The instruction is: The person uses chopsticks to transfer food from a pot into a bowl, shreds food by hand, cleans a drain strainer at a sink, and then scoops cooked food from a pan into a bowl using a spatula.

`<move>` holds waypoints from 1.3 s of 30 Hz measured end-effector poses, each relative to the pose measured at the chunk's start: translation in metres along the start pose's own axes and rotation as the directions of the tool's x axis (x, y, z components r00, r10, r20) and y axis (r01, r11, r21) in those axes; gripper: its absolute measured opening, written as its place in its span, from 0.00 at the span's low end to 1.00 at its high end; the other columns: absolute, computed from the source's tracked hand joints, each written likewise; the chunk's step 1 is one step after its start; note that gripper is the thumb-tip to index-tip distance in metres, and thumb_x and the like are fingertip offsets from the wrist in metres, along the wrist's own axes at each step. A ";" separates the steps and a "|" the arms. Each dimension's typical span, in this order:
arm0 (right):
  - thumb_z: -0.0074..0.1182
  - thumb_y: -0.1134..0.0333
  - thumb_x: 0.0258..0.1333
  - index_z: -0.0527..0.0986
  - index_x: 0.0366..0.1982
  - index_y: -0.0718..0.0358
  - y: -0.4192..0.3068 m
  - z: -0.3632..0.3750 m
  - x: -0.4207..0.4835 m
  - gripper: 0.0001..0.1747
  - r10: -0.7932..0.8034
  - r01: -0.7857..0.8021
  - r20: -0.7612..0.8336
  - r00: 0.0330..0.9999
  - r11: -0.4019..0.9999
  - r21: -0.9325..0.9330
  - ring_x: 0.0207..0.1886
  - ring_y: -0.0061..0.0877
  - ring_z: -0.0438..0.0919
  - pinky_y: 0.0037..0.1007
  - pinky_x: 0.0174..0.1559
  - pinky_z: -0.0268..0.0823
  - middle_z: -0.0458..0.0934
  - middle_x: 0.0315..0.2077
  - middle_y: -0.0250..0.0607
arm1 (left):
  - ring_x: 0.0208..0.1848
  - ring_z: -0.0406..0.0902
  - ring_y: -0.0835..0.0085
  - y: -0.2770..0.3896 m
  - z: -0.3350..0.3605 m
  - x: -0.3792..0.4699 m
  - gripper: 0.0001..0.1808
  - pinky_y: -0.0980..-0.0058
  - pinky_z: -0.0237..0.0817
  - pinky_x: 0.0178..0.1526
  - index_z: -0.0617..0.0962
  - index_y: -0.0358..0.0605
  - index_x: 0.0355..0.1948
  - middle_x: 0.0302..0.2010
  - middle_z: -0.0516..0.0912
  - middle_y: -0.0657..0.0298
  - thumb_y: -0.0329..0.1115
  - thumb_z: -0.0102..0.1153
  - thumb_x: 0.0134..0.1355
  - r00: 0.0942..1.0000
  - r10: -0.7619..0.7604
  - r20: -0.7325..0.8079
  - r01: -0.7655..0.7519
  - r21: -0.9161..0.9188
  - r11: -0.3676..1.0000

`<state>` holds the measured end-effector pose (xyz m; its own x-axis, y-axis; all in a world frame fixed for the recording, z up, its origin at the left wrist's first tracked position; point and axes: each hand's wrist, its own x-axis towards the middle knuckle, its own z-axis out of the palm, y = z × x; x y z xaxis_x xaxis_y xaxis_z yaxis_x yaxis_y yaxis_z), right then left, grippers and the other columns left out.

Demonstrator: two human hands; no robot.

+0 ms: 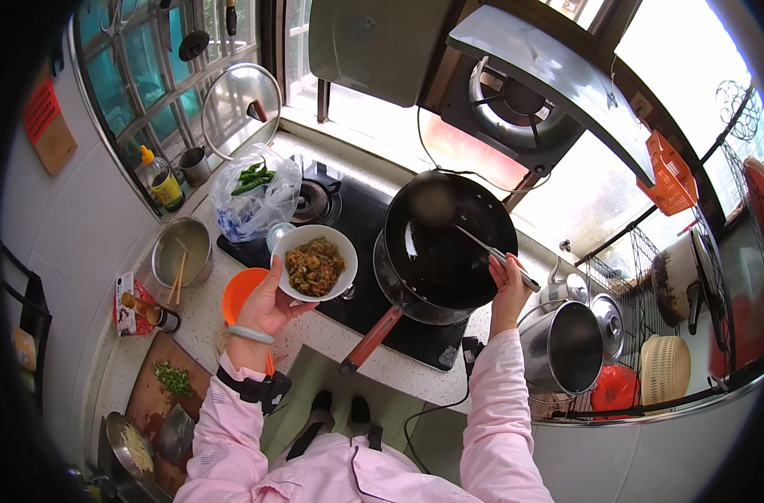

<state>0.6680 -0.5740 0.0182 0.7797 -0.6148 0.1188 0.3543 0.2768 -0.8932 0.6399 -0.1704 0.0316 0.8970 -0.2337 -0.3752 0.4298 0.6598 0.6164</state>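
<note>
My left hand (270,303) holds a white bowl (350,258) of cooked, chopped food (315,266) above the front of the black gas hob (363,207). The thumb lies on the bowl's rim and the fingers are under it. My right hand (511,283) grips the handle of a metal ladle (473,237), whose round head is over the far side of a black wok (460,270). Nothing is seen in the wok besides the ladle. A pan handle (376,336) of reddish wood points towards me from below the wok.
Left stand an orange bowl (237,292), a plastic bag (256,201) with green peppers, a steel pot (184,251) with chopsticks, and a bottle (149,311). A cutting board (149,402) bears chopped greens and a cleaver (176,434). A metal bucket (561,349) stands right.
</note>
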 end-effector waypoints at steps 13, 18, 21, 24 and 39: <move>0.51 0.70 0.55 0.72 0.39 0.72 -0.018 0.002 0.006 0.13 0.064 -0.053 0.138 0.988 0.995 -0.082 0.34 0.34 0.81 0.28 0.38 0.75 0.79 0.32 0.49 | 0.51 0.73 0.63 -0.004 -0.001 0.001 0.35 0.57 0.73 0.46 0.66 0.47 0.55 0.51 0.74 0.59 0.58 0.55 0.53 1.000 -0.015 -0.022 0.014 -0.013 1.000; 0.50 0.72 0.54 0.72 0.39 0.72 -0.023 -0.006 0.022 0.12 0.120 -0.116 0.132 0.984 0.992 -0.039 0.33 0.35 0.81 0.29 0.37 0.75 0.79 0.31 0.49 | 0.52 0.73 0.63 -0.006 0.000 0.002 0.35 0.56 0.72 0.45 0.66 0.48 0.56 0.51 0.73 0.59 0.58 0.55 0.53 1.000 -0.013 -0.024 0.013 -0.010 1.000; 0.50 0.72 0.54 0.72 0.38 0.72 -0.030 -0.007 0.021 0.12 0.108 -0.107 0.099 0.989 0.994 -0.020 0.33 0.36 0.81 0.28 0.36 0.76 0.79 0.31 0.49 | 0.52 0.73 0.63 -0.007 0.000 0.004 0.34 0.57 0.72 0.45 0.66 0.49 0.56 0.51 0.73 0.60 0.57 0.55 0.54 0.999 -0.023 -0.046 0.022 -0.012 1.000; 0.49 0.72 0.54 0.72 0.38 0.72 -0.046 -0.019 0.015 0.11 0.079 -0.076 0.085 0.993 0.997 -0.028 0.33 0.36 0.81 0.28 0.35 0.76 0.79 0.31 0.49 | 0.52 0.72 0.64 -0.007 0.004 0.007 0.32 0.57 0.73 0.44 0.66 0.50 0.56 0.51 0.74 0.61 0.56 0.54 0.56 0.999 -0.024 -0.033 0.024 0.005 1.000; 0.53 0.82 0.41 0.76 0.31 0.72 -0.201 0.041 -0.111 0.10 -0.175 0.449 0.655 0.735 0.849 -0.277 0.28 0.30 0.81 0.22 0.30 0.72 0.79 0.27 0.45 | 0.52 0.73 0.66 -0.024 0.041 0.031 0.32 0.55 0.72 0.45 0.66 0.54 0.56 0.51 0.74 0.64 0.57 0.55 0.55 0.998 0.055 0.044 -0.060 0.121 0.991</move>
<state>0.5315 -0.5312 0.2025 0.8493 -0.0161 0.5276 0.5081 -0.2458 -0.8255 0.6616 -0.2229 0.0335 0.9228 -0.2285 -0.3102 0.3849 0.5814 0.7168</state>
